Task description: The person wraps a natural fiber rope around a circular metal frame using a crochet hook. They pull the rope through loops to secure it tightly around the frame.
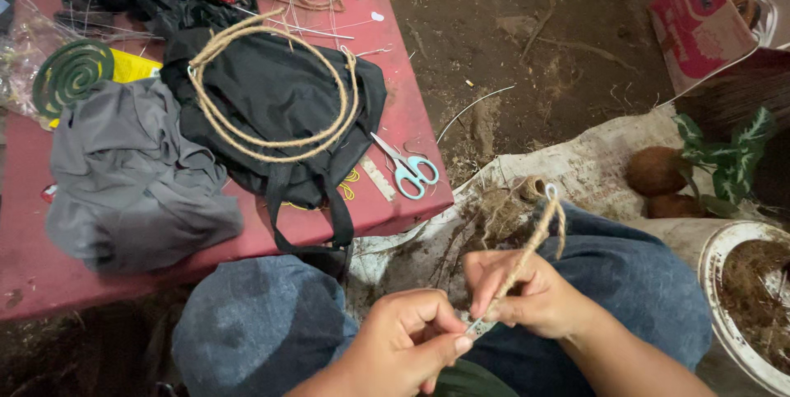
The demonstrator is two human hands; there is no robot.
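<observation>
My left hand (407,339) and my right hand (527,294) meet low in the frame, between my knees in blue jeans (263,323). Both pinch a thin wire piece wrapped with jute twine (531,241), which rises from my right fingers and ends in a small loop near the top. My left thumb and forefinger grip the bare lower end of the wire. A larger hoop wrapped in the same twine (271,84) lies on a black bag (280,109) on the red table.
Red table (403,130) at left carries light-blue scissors (409,171), grey cloth (132,171), a green coil (72,74) and tools at the back. Dirt floor, white sack, coconuts (657,171), a leafy plant (728,154), a cardboard box (695,18) and a white pot of fibre (745,302) lie right.
</observation>
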